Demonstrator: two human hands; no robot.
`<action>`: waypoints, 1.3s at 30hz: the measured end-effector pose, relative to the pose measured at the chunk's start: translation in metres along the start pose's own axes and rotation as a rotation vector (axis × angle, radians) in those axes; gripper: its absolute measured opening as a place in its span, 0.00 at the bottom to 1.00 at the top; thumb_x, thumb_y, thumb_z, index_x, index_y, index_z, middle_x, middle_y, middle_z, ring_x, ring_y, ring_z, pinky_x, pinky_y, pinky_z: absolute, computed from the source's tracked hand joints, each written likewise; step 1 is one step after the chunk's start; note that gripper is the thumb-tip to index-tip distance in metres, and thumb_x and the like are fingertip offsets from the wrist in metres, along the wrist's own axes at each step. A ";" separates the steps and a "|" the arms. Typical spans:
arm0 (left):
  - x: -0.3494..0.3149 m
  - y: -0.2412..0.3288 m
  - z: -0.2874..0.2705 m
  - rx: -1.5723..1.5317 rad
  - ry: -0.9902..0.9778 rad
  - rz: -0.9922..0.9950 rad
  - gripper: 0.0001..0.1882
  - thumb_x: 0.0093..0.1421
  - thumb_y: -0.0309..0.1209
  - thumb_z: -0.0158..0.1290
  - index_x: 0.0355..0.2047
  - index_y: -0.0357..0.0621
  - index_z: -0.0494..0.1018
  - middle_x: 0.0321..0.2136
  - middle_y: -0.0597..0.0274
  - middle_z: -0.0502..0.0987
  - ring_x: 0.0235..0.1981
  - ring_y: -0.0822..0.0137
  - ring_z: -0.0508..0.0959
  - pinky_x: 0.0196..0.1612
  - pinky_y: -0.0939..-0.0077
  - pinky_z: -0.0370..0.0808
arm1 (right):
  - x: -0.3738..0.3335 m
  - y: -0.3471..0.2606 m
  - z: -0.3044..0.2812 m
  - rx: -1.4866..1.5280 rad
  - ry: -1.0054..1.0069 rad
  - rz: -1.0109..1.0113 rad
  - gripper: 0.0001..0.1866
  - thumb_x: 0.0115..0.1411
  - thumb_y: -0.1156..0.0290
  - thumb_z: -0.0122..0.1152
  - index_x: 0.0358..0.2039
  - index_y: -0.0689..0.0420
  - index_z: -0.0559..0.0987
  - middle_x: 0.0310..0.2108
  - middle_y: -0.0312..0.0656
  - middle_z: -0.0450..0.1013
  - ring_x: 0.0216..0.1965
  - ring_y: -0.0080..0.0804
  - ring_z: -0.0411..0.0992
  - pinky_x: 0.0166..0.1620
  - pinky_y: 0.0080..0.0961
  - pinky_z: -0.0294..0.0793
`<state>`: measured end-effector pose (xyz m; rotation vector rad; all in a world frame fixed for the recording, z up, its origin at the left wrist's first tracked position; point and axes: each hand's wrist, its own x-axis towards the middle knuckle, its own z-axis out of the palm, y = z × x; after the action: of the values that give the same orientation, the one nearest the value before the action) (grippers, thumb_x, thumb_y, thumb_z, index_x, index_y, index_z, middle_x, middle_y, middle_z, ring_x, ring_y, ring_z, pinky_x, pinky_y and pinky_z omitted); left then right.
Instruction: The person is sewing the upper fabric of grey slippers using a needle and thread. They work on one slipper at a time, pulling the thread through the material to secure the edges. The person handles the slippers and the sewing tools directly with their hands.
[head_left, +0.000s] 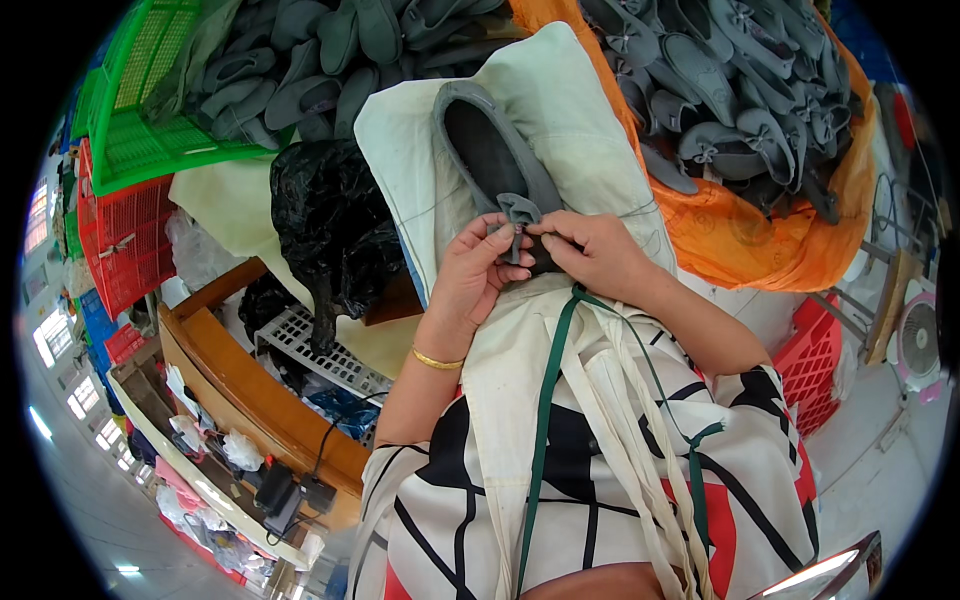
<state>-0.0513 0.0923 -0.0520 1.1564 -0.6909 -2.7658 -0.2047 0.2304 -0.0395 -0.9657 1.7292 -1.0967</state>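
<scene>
Grey fabric slip-on shoe [492, 150] is laid on a pale cloth pad [400, 140], toe at its lower edge; the grey looped bow [518, 208], best kept centred, is clamped by the left hand [474, 262], the right hand's [598, 255] fingers pinched together alongside.

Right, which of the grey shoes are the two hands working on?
The lone shoe on the pale cloth, with the left hand and right hand at its bow; the others lie in heaps farther off.

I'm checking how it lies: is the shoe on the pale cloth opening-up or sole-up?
Opening-up: the grey shoe's dark inside faces the camera.
</scene>
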 end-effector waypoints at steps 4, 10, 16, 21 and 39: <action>-0.001 -0.006 -0.002 0.088 0.066 0.083 0.11 0.63 0.25 0.57 0.45 0.39 0.72 0.34 0.60 0.80 0.28 0.72 0.80 0.30 0.80 0.81 | 0.000 -0.003 -0.007 0.169 -0.091 0.111 0.08 0.63 0.74 0.56 0.42 0.61 0.78 0.29 0.38 0.77 0.27 0.23 0.73 0.34 0.21 0.72; -0.004 -0.007 0.007 0.217 0.125 0.128 0.11 0.59 0.24 0.60 0.42 0.39 0.75 0.31 0.63 0.79 0.26 0.75 0.77 0.29 0.83 0.77 | -0.001 0.010 -0.003 0.430 -0.154 0.297 0.06 0.66 0.72 0.56 0.39 0.59 0.77 0.26 0.29 0.71 0.25 0.14 0.67 0.29 0.15 0.67; -0.002 -0.008 0.004 0.232 0.108 0.102 0.11 0.58 0.23 0.62 0.41 0.38 0.75 0.29 0.65 0.79 0.22 0.77 0.75 0.26 0.84 0.74 | 0.005 0.011 0.000 0.475 -0.178 0.341 0.05 0.68 0.71 0.55 0.38 0.59 0.75 0.26 0.29 0.70 0.24 0.13 0.66 0.27 0.13 0.66; -0.005 -0.008 0.009 0.238 0.121 0.141 0.11 0.58 0.23 0.62 0.41 0.38 0.75 0.27 0.65 0.77 0.21 0.78 0.74 0.25 0.85 0.73 | 0.008 0.005 0.001 0.523 -0.165 0.350 0.04 0.67 0.72 0.55 0.40 0.57 0.74 0.26 0.27 0.69 0.24 0.12 0.64 0.27 0.12 0.63; -0.001 -0.008 -0.001 0.243 0.072 0.156 0.08 0.57 0.24 0.62 0.37 0.38 0.76 0.25 0.66 0.77 0.20 0.79 0.72 0.22 0.86 0.70 | 0.012 0.009 -0.012 0.701 -0.287 0.468 0.07 0.65 0.74 0.56 0.42 0.59 0.78 0.24 0.23 0.64 0.21 0.10 0.55 0.25 0.13 0.52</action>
<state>-0.0492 0.0992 -0.0551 1.1779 -1.0836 -2.5517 -0.2218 0.2263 -0.0481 -0.2413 1.1177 -1.0659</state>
